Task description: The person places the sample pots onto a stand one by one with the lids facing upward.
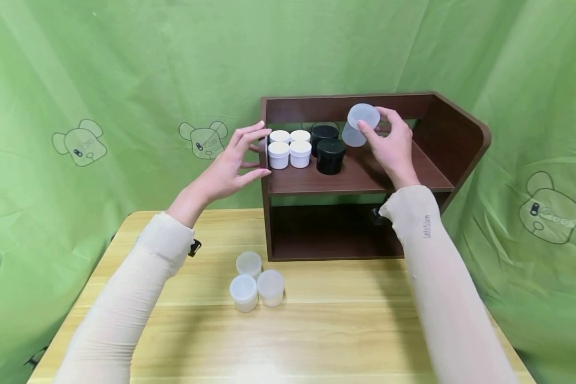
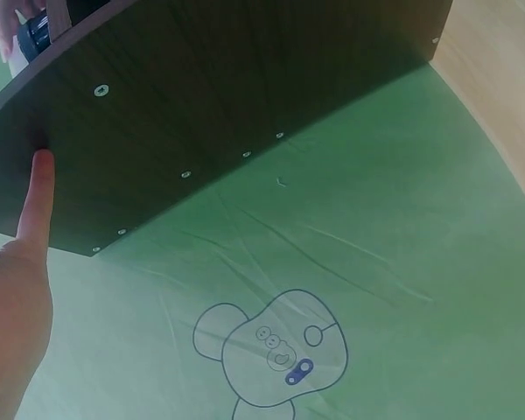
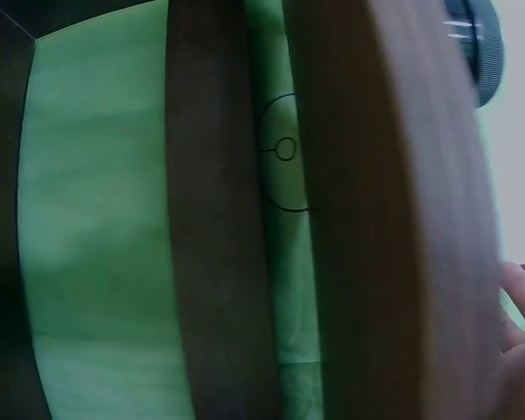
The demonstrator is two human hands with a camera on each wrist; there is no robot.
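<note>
A pale wooden table (image 1: 345, 341) stands before a green cloth backdrop (image 1: 125, 64) — printed with outlined cartoon bears — hanging behind it.

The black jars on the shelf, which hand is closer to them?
Right. The right hand holds a frosted jar just right of the black jars. The left hand rests on the shelf's left side, beyond the white jars.
</note>
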